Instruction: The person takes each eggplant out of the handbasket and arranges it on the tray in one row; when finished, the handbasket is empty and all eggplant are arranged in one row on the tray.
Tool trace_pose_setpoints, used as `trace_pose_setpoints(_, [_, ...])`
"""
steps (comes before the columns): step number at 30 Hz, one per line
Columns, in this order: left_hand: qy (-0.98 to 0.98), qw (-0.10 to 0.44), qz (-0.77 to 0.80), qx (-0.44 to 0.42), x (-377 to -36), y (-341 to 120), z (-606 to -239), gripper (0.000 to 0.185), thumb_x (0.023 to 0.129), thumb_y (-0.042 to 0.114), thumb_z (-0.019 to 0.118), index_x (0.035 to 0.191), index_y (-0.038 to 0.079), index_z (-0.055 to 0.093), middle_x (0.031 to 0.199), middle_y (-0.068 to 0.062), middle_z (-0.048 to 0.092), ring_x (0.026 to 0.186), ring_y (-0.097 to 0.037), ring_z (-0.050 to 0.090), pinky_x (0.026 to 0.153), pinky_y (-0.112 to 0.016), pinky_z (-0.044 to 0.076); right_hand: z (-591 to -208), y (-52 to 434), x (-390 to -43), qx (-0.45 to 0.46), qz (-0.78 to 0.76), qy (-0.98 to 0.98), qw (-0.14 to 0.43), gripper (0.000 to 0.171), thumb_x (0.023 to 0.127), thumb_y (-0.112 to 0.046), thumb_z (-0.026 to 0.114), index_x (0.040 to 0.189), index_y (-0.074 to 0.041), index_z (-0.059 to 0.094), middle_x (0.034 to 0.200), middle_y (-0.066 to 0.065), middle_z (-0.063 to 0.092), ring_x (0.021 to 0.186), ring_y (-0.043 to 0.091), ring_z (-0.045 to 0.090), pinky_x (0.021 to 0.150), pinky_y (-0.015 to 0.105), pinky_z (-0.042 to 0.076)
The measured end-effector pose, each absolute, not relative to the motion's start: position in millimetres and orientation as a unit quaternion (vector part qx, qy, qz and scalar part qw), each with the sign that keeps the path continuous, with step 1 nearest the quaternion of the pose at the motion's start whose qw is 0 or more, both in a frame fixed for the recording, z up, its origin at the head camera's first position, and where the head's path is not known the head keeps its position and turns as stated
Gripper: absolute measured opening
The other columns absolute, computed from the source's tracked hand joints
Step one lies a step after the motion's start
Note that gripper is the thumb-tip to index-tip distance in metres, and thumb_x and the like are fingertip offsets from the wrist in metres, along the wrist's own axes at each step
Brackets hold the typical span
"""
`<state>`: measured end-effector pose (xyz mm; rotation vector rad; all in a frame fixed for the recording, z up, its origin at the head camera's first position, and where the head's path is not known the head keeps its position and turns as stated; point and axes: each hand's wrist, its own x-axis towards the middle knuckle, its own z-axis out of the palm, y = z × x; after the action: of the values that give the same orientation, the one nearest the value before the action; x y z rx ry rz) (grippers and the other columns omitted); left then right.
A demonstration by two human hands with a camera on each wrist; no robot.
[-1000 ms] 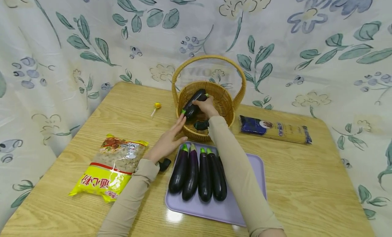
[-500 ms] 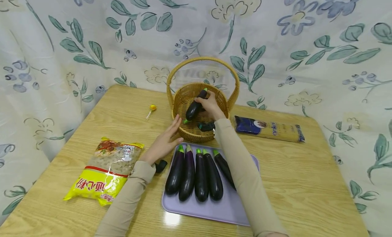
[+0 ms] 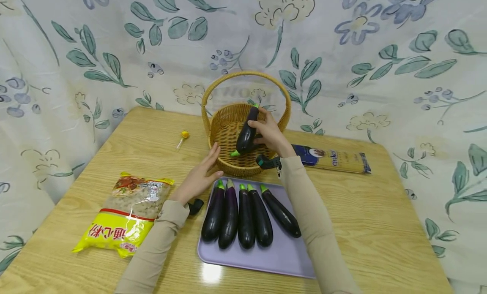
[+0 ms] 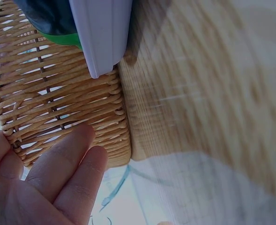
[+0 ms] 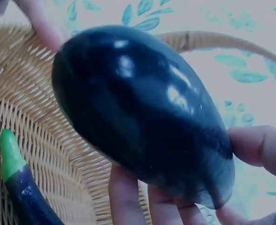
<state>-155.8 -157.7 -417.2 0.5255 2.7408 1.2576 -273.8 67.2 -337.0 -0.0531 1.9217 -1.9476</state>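
My right hand (image 3: 269,131) holds a dark purple eggplant (image 3: 248,131) over the wicker basket (image 3: 218,129), thumb on one side and fingers on the other. Its glossy rounded end fills much of the right wrist view. Beneath it, a second eggplant (image 5: 27,197) lies in the basket, green stem showing and body partly covered. Straight fingers of my left hand (image 3: 199,178) rest against the basket's near left side. Several more eggplants (image 3: 246,220) lie on a lilac tray (image 3: 258,262) in front of the basket, stems toward it.
A yellow bag of pasta (image 3: 125,218) lies at left beside my left forearm. Behind it is a lollipop (image 3: 183,137). To the basket's right lies a packet of spaghetti (image 3: 335,159). The tall basket handle (image 3: 247,73) arches over the opening, before a floral curtain (image 3: 160,53).
My right hand has raised the eggplant from beside the other one in the basket and tilted it more upright, drifting right. My left hand stays at the basket. The head view has shifted slightly.
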Motion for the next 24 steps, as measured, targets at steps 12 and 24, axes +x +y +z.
trace_pose_setpoints(12, [0.896, 0.041, 0.407, 0.173, -157, -159, -417, 0.073, 0.095, 0.028, 0.050, 0.146, 0.035, -0.002, 0.152, 0.015, -0.012, 0.132, -0.032, 0.030, 0.103, -0.055, 0.027, -340, 101, -242, -0.089, -0.704, 0.670, 0.220, 0.069, 0.093, -0.013, 0.052, 0.146, -0.029, 0.012, 0.138, 0.018, 0.035, 0.116, 0.035, 0.048, 0.088, 0.054, 0.044])
trace_pose_setpoints(24, [0.895, 0.043, 0.404, 0.186, -161, -155, -420, 0.075, 0.094, 0.025, 0.052, 0.146, 0.033, -0.001, 0.150, 0.019, -0.013, 0.135, -0.033, 0.022, 0.103, -0.058, 0.024, -353, 148, -214, -0.118, -0.704, 0.670, 0.203, 0.068, 0.092, -0.005, 0.051, 0.145, -0.029, 0.016, 0.131, 0.021, 0.040, 0.105, 0.029, 0.052, 0.077, 0.048, 0.051])
